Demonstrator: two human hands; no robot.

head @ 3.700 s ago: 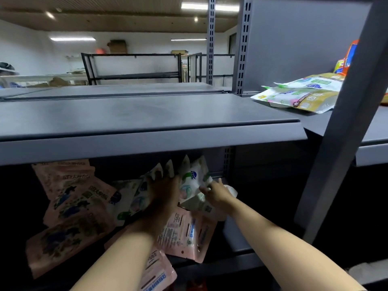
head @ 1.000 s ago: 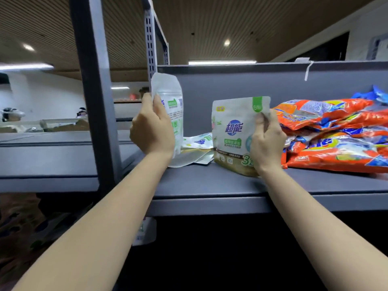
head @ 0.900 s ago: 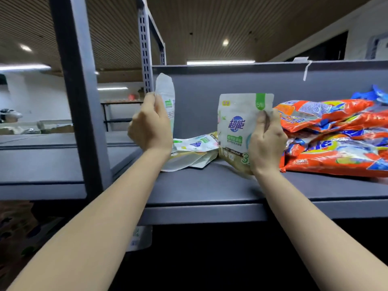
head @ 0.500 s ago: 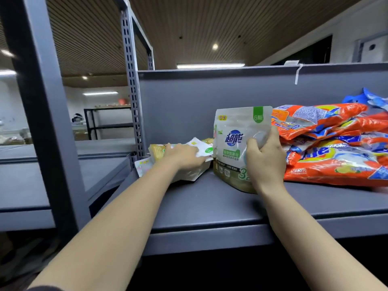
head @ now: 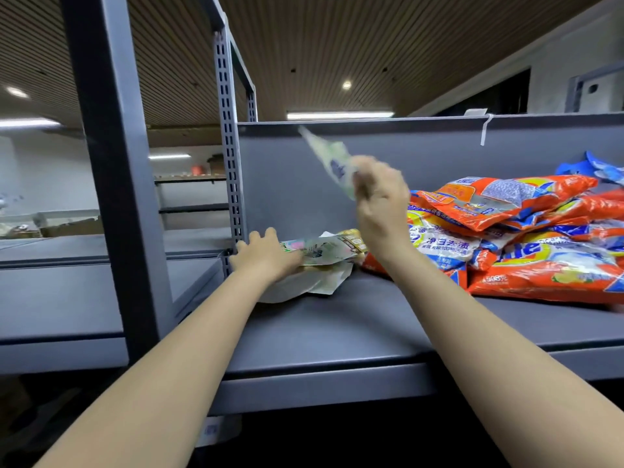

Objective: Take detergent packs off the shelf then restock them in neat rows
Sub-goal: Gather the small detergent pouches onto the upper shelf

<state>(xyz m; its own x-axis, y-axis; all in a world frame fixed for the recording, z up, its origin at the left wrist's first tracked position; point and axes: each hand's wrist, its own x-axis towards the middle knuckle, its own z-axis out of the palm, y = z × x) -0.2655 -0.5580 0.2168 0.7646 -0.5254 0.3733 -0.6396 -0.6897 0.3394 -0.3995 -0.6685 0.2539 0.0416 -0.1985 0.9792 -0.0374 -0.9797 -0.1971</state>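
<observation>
Head view, landmark: the flat pile of pale packs [head: 317,256] lying on the grey shelf [head: 337,329], just right of the perforated upright [head: 229,157].
Head view, left hand [head: 266,256]: rests palm-down on the left end of the pile, fingers spread and fairly straight, pressing rather than gripping.
Head view, right hand [head: 381,204]: raised above and to the right of the pile, fingers curled round the lower edge of one white-and-green pack [head: 332,162].
Head view, held pack: motion-blurred; its long axis tilts up and to the left, top corner against the shelf's back panel [head: 439,153]. It hangs clear of the pile.
Head view, key relation: the pile lies down and to the left of the held pack, so the right hand appears the nearer carrier; the left hand already steadies the landing place.
Head view, orange bags [head: 506,238]: heaped to the right of the pile, their left edge touching or nearly touching it.
Head view, materials: pale packs are thin, glossy, limp film pouches, flat with creased corners; orange bags are plump, shiny, pillow-shaped; the shelf is matt painted metal.
Head view, handling: slick film probably slides easily when stacked.
</observation>
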